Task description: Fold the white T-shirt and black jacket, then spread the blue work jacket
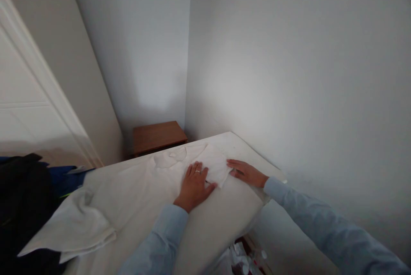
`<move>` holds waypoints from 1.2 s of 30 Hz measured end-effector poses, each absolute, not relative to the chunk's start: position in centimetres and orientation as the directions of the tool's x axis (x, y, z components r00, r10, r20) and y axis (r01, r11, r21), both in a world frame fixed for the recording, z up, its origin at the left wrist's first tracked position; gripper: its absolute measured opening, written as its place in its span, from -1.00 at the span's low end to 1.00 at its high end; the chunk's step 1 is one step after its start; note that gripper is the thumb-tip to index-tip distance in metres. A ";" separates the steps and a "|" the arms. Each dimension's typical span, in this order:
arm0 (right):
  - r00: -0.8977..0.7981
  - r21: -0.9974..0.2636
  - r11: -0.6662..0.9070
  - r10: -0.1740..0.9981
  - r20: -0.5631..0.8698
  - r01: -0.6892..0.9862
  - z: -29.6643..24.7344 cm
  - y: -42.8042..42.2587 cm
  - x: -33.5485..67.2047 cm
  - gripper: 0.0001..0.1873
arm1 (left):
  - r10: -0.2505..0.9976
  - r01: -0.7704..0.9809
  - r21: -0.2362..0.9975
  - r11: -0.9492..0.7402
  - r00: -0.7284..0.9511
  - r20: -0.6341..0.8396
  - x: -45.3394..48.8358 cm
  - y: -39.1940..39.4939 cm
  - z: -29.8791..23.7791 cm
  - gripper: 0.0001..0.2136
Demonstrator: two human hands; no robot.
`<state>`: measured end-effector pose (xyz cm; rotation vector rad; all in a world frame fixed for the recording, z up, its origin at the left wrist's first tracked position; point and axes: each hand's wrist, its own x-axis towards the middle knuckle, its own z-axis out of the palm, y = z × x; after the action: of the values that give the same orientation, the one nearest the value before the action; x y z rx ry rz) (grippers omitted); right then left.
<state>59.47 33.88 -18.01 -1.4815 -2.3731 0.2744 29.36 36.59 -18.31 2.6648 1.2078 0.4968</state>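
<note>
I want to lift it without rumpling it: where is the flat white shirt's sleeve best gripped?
Probably the sleeve at its free hem, pinched from the right, where the right hand touches it. It lies flat and spread, and the left hand pins the shirt beside it.

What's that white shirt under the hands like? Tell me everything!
It is a white shirt of soft-looking cloth, spread flat and a bit wrinkled on a white surface, with its neck hole toward the far corner. The left hand lies flat on it; the right hand touches its sleeve edge.
</note>
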 end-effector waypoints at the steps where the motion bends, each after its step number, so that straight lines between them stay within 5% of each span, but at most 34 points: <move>1: -0.374 -0.346 0.414 0.910 0.180 0.842 -18.1 33.9 59.9 -0.49 | 0.761 0.704 0.291 -0.648 0.609 0.223 29.3 36.5 -18.2 -0.37; 10: -0.395 -0.375 0.499 0.861 0.322 0.782 -16.9 36.4 56.7 -0.53 | 0.774 0.729 0.259 -0.633 0.595 0.217 29.1 36.3 -18.2 -0.34; 20: -0.376 -0.256 0.409 0.911 0.172 0.876 -19.9 45.4 52.1 -0.40 | 0.776 0.733 0.256 -0.630 0.602 0.187 29.2 36.3 -17.9 -0.34; 36: -0.413 -0.089 0.439 0.885 0.214 0.894 -22.7 46.2 53.6 -0.35 | 0.747 0.708 0.239 -0.664 0.618 0.245 28.9 35.9 -18.3 -0.38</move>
<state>53.56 46.21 -22.69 -1.5514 -2.4628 -0.0573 28.94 35.94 -18.31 2.7178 1.2277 0.4952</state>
